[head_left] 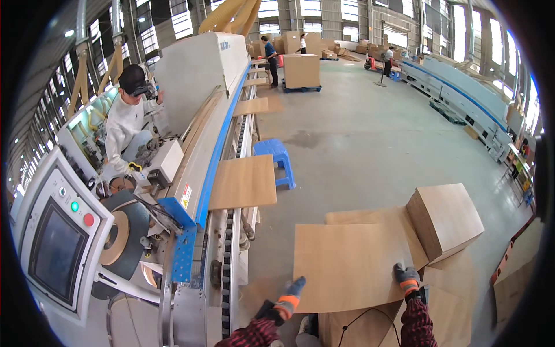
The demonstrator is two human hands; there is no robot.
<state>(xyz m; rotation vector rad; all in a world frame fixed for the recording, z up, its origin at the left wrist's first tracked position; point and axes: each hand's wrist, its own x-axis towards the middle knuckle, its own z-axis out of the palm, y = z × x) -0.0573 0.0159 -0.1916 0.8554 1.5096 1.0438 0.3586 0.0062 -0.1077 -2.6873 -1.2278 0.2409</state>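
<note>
A light wood-grain panel (350, 260) lies flat in front of me, above a stack of similar boards. My left hand (288, 302), in a grey and orange work glove, grips its near left corner, the fingers underneath hidden. On the right edge, my right hand (408, 279), gloved alike, holds the panel with its fingertips at the top face. Another wood panel (245, 182) sticks out from the long edge-banding machine (222, 121) at my left, apart from both hands.
A block of stacked boards (445, 222) rises at the right, behind the panel. A blue plastic stool (277, 159) stands beside the machine. At left are a control screen (58, 254) and a co-worker (130, 124) in white. Farther off, a boxed stack (302, 70) sits on a pallet.
</note>
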